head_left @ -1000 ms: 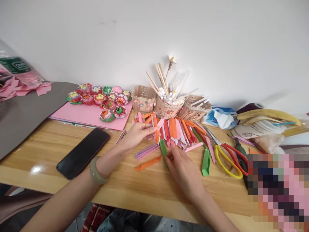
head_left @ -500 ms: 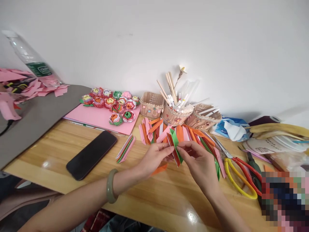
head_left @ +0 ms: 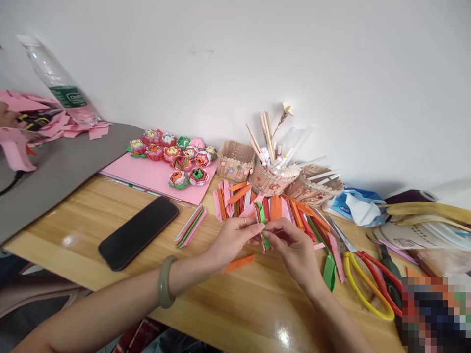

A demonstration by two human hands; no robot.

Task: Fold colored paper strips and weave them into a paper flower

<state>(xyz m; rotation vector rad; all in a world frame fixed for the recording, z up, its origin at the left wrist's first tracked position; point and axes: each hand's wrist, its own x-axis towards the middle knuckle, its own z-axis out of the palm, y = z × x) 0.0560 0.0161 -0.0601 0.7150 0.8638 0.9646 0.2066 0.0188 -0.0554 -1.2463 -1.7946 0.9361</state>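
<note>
While a black smartphone (head_left: 139,233) lies on the counter (head_left: 217,309), your left hand (head_left: 232,239) and right hand (head_left: 293,246) together pinch a stack of folded paper strips (head_left: 261,214).

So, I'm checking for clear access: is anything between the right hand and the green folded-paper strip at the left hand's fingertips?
Nothing visible is: the right hand meets the green folded-paper strip directly, with the left hand beside it. The pile of multicoloured folded-paper strips lies behind, not between.
</note>
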